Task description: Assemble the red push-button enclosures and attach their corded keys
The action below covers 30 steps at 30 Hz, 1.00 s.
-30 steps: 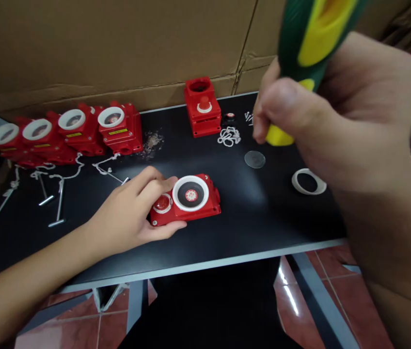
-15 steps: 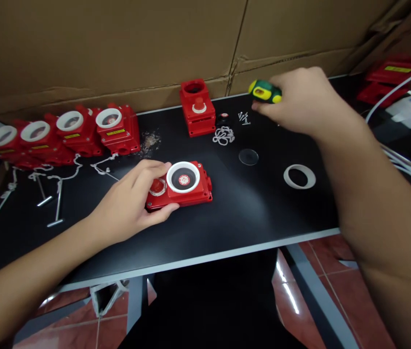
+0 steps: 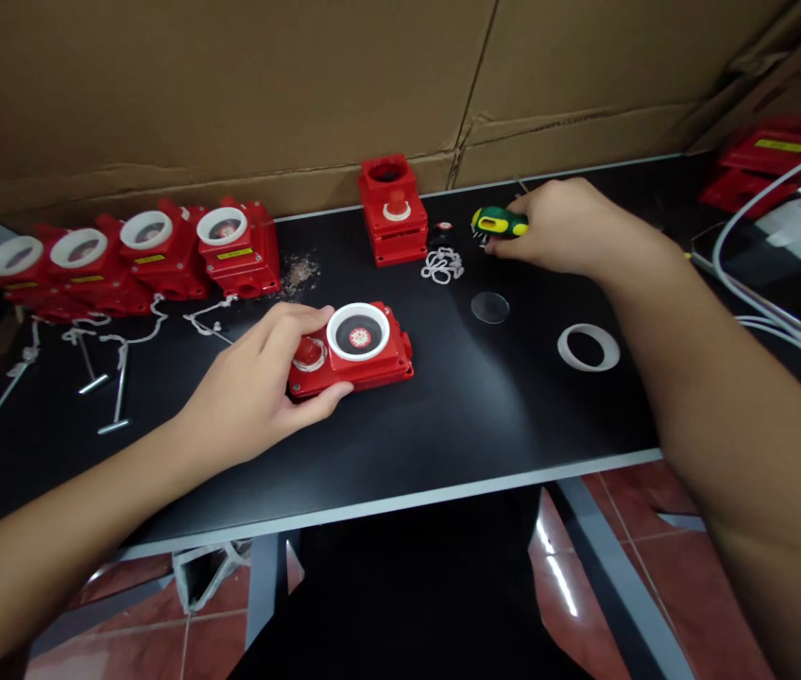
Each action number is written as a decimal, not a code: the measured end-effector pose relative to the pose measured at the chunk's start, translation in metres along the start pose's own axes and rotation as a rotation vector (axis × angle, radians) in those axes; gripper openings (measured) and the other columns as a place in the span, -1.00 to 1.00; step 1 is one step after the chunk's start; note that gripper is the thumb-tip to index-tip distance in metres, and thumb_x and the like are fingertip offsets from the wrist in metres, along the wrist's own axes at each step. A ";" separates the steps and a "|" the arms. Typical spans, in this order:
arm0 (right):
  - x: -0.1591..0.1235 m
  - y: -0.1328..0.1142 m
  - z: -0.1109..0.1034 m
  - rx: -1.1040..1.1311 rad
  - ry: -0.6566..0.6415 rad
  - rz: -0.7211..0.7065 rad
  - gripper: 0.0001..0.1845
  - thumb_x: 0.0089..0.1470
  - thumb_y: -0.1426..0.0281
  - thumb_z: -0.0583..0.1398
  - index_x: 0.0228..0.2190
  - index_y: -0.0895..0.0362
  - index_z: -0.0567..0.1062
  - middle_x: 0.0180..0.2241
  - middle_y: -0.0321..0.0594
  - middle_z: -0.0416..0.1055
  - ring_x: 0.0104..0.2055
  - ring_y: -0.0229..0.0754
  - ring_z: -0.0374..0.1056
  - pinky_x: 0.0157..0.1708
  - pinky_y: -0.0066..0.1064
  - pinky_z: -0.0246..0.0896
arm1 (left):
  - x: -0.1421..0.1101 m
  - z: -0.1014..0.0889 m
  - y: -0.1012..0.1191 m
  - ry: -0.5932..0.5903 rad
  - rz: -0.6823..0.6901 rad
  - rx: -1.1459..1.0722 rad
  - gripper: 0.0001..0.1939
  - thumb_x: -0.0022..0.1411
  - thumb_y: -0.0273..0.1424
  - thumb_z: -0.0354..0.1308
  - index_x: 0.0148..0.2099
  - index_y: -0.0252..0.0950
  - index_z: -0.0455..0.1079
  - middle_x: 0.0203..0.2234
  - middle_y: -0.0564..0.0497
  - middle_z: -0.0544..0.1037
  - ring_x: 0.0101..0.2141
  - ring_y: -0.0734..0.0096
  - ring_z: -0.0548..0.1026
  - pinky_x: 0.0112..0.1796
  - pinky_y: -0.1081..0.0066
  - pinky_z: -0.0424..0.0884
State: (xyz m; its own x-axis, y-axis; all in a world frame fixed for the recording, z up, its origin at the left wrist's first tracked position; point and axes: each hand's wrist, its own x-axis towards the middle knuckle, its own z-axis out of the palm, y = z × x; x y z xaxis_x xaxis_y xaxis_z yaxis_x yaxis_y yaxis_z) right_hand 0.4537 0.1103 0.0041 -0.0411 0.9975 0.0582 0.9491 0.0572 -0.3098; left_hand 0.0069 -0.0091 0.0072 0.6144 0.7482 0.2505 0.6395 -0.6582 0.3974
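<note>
My left hand (image 3: 265,387) grips the left end of a red box (image 3: 379,364) with a white ring round a dark round window and a red dome beside it. The box lies on the black table, thumb on its near side and fingers on the far side. My right hand (image 3: 563,227) is closed round a green and yellow screwdriver (image 3: 500,222), low over the back of the table. Small screws (image 3: 480,238) show partly beneath the handle. Left of them lie a small black round part (image 3: 441,231) and a bundle of white cord (image 3: 442,266).
Several red boxes (image 3: 237,250) with white rings stand at the back left, cords and metal T-bars (image 3: 117,397) before them. Another red box (image 3: 393,212) stands against the cardboard. A clear disc (image 3: 490,307) and a loose white ring (image 3: 588,348) lie at right, near white cables (image 3: 783,331).
My right hand has swung the screwdriver from close to the camera down to the back of the table by the screws. My left hand keeps its hold on the red box, which sits slightly farther back.
</note>
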 end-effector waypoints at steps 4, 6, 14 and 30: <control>-0.011 -0.020 -0.010 0.015 0.062 -0.072 -0.39 0.21 0.45 0.59 -0.55 -0.07 0.32 -0.60 -0.41 0.08 -0.32 -0.11 0.31 -0.14 -0.11 0.11 | 0.001 0.000 0.000 0.023 -0.049 0.013 -0.40 0.63 0.01 0.35 0.52 -0.09 0.42 0.44 -0.23 0.68 0.30 -0.23 0.79 0.25 -0.12 0.85; -0.021 -0.034 -0.018 0.032 0.107 -0.133 -0.39 0.23 0.43 0.55 -0.55 -0.09 0.28 -0.61 -0.41 0.08 -0.37 -0.14 0.21 -0.17 -0.10 0.08 | 0.002 -0.001 0.000 0.025 -0.071 0.029 -0.37 0.62 0.03 0.34 0.52 -0.15 0.42 0.42 -0.27 0.68 0.27 -0.26 0.80 0.20 -0.13 0.86; -0.076 -0.097 -0.031 0.380 0.060 -0.616 -0.67 0.40 0.09 0.54 -0.32 -0.06 0.64 -0.36 -0.24 0.59 -0.33 -0.05 0.38 -0.21 -0.07 0.30 | 0.004 0.000 0.002 0.025 -0.074 0.053 -0.34 0.63 0.01 0.30 0.53 -0.28 0.44 0.39 -0.29 0.69 0.31 -0.25 0.77 0.24 -0.07 0.82; -0.098 -0.119 -0.015 0.649 -0.188 -0.569 -0.72 0.27 0.35 0.50 0.01 -0.06 0.78 -0.04 -0.24 0.87 -0.03 0.12 0.80 0.08 0.02 0.71 | 0.001 0.001 0.000 0.025 -0.041 0.034 -0.37 0.59 -0.17 0.41 0.56 -0.02 0.35 0.43 -0.19 0.67 0.36 -0.26 0.76 0.27 -0.18 0.86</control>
State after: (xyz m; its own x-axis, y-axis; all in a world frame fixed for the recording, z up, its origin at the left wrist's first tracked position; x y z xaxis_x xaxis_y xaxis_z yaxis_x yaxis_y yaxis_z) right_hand 0.3489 0.0056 0.0494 -0.5581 0.7977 0.2285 0.4072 0.5033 -0.7622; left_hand 0.0081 -0.0083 0.0071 0.5759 0.7762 0.2565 0.6796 -0.6290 0.3775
